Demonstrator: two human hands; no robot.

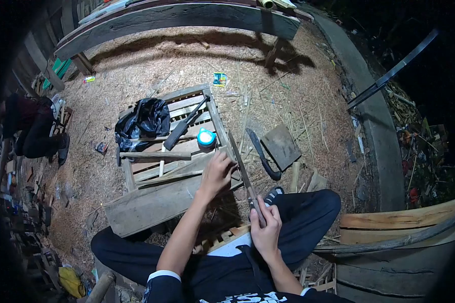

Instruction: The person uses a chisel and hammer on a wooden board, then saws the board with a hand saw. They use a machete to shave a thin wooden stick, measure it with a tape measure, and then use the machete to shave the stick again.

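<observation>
My right hand [266,227] is wrapped round the lower end of a long, narrow brown blade-like tool [241,164], which points up and away from me. Close to the tool's left side is my left hand [218,174], fingers bent and pressed together; whatever they pinch, if anything, is too small to tell. Beyond that hand, a round blue-and-white container [206,137] stands on a low slatted wooden table [154,204]. A hammer [156,156] lies on the slats, with a dark long-handled tool [184,126] behind it. To the right, a machete [260,151] rests on the ground.
A black plastic bag [144,123] covers the table's far left. Beside the machete lies a square wooden board [280,146]. A long bench [182,19] spans the back. Another person [38,126] sits at the left. Wooden planks [399,217] stand at the right.
</observation>
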